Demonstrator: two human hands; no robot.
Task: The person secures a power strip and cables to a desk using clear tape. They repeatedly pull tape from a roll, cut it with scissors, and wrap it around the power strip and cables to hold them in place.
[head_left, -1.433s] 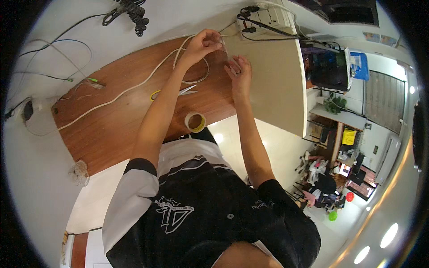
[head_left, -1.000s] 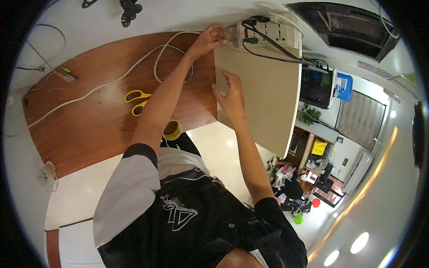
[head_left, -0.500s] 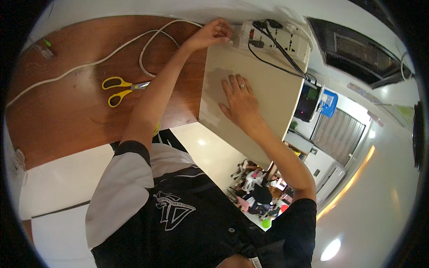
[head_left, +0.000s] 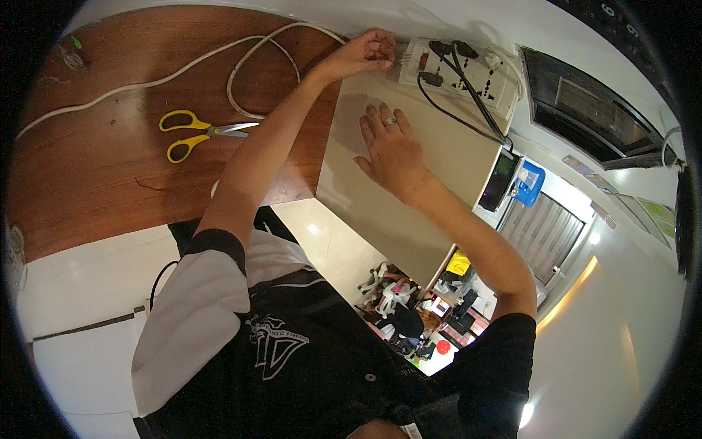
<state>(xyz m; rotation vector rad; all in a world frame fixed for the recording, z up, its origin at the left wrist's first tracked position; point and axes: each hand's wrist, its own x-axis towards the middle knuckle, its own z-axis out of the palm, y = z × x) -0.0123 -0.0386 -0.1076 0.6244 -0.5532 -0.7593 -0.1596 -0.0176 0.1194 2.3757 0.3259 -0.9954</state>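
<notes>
My left hand [head_left: 371, 55] is at the back edge of the surface, beside the left end of a white power strip [head_left: 468, 82]. Its fingers curl in toward the thumb; whatever they hold, if anything, is too small to make out. My right hand [head_left: 393, 152] lies flat with fingers stretched on a beige board [head_left: 344, 175], and a ring shows on one finger. Black plugs and cords sit in the strip's sockets. A white cable [head_left: 232, 82] loops over the wooden tabletop and passes behind my left hand.
Yellow-handled scissors [head_left: 191, 134] lie on the brown wooden tabletop [head_left: 88, 183], left of my left forearm, blades partly spread. A black-framed panel [head_left: 599, 110] is at the right. Beyond the board's edge, chairs and clutter [head_left: 398, 300] show far below.
The view has shifted slightly. My left hand stays by the strip's end, with its fingers a little more curled. My right hand remains flat on the board.
</notes>
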